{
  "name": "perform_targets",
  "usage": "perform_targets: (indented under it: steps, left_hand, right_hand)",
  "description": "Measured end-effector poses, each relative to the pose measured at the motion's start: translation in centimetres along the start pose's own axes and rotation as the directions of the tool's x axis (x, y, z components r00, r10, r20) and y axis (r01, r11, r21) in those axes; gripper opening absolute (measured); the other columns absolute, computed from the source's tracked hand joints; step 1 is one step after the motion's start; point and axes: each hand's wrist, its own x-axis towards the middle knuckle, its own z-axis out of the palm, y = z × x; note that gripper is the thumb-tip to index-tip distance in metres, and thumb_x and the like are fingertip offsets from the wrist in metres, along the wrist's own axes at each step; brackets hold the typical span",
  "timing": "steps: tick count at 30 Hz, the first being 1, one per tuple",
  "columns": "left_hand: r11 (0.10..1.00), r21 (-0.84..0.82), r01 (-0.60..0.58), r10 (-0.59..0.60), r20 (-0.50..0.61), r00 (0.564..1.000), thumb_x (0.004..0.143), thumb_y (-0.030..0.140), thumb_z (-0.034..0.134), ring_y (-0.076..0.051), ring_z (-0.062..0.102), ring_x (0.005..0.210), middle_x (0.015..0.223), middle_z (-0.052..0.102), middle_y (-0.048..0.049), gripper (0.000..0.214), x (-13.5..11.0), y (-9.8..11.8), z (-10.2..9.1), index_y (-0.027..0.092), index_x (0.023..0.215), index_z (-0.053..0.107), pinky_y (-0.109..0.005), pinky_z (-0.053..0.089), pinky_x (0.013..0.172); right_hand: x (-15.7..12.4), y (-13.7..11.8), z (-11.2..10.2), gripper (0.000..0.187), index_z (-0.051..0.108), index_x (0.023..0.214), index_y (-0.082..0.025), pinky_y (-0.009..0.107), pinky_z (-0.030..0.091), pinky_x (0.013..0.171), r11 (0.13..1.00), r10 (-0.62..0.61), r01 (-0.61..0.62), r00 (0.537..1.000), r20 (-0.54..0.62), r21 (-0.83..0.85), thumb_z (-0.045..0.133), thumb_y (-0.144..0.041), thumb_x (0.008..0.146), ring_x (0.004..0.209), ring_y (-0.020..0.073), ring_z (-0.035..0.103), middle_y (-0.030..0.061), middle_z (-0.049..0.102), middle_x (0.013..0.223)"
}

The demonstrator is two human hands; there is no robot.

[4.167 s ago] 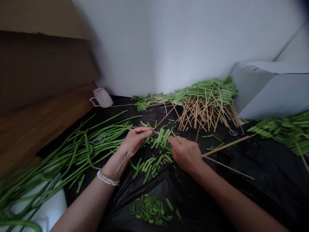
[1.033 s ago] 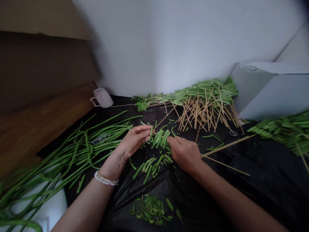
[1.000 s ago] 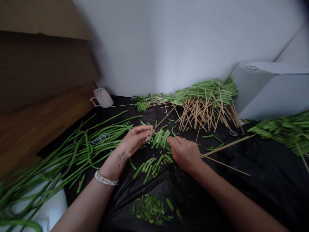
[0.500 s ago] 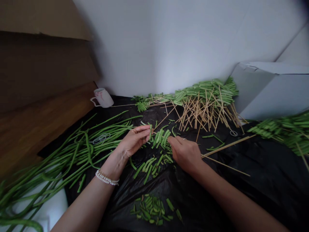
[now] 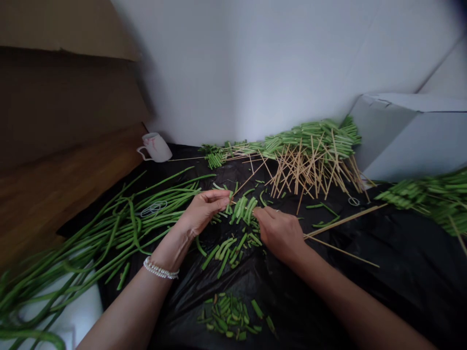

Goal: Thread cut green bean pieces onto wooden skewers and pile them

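My left hand [image 5: 207,208] is closed, thumb and fingers pinching a short cut piece of long bean [image 5: 229,204] at the tip of a bamboo skewer. My right hand [image 5: 279,232] grips that skewer, whose rear end sticks out behind the hand. Several bean pieces [image 5: 243,210] are threaded side by side on it, between the two hands. Below them, loose cut bean pieces [image 5: 226,250] lie on the black plastic sheet [image 5: 204,296]. Whether the pinched piece is fully pierced is hard to tell.
Long uncut beans [image 5: 120,228] spread at left, partly over a white surface. Filled bean skewers [image 5: 310,138] are piled by the wall, with more at right [image 5: 434,199]. Small bean trimmings [image 5: 229,313] lie in front. A white mug [image 5: 156,147] and a white box [image 5: 408,131] stand behind.
The bean piece in my left hand has shifted slightly right and down, closer against the skewer's tip. My right hand stays nearly still.
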Motion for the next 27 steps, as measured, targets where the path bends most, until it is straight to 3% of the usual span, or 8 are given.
perform_targets:
  steps: [5, 11, 27]
  left_hand:
    - [0.992, 0.104, -0.065, 0.064, 0.016, 0.998, 0.06, 0.024, 0.085, -0.01, 0.062, 0.072, 0.084, 0.073, -0.004, 0.031, -0.1, -0.1, 0.0, 0.017, 0.089, 0.076, -0.021, 0.047, 0.072]
    - [0.997, 0.073, -0.025, 0.026, -0.007, 1.0, 0.061, 0.028, 0.084, -0.006, 0.056, 0.062, 0.072, 0.068, -0.0004, 0.025, -0.3, 0.1, 0.4, 0.016, 0.08, 0.075, -0.019, 0.044, 0.064]
    - [0.99, 0.138, 0.027, -0.031, 0.024, 0.999, 0.056, 0.031, 0.085, -0.009, 0.053, 0.059, 0.065, 0.065, -0.001, 0.027, -0.6, -0.4, 1.0, 0.014, 0.073, 0.074, -0.023, 0.043, 0.063]
  right_hand:
    - [0.0, 0.0, -0.1, 0.019, 0.064, 0.086, -0.021, 0.029, 0.024, 0.055, 1.0, 0.009, -0.009, 1.0, 0.017, 0.002, 0.047, -0.012, 0.086, 0.058, 0.0123, 0.051, -0.0009, 0.062, 0.071]
    - [0.1, 0.1, -0.1, 0.02, 0.065, 0.087, -0.021, 0.028, 0.024, 0.055, 1.0, 0.004, -0.004, 0.998, -0.055, 0.004, 0.046, -0.014, 0.087, 0.059, 0.0123, 0.051, -0.001, 0.061, 0.069]
    - [-0.1, -0.1, 0.0, 0.02, 0.063, 0.084, -0.02, 0.029, 0.023, 0.056, 1.0, 0.001, -0.001, 1.0, -0.009, 0.019, 0.046, -0.01, 0.085, 0.059, 0.0121, 0.049, -0.0003, 0.062, 0.07]
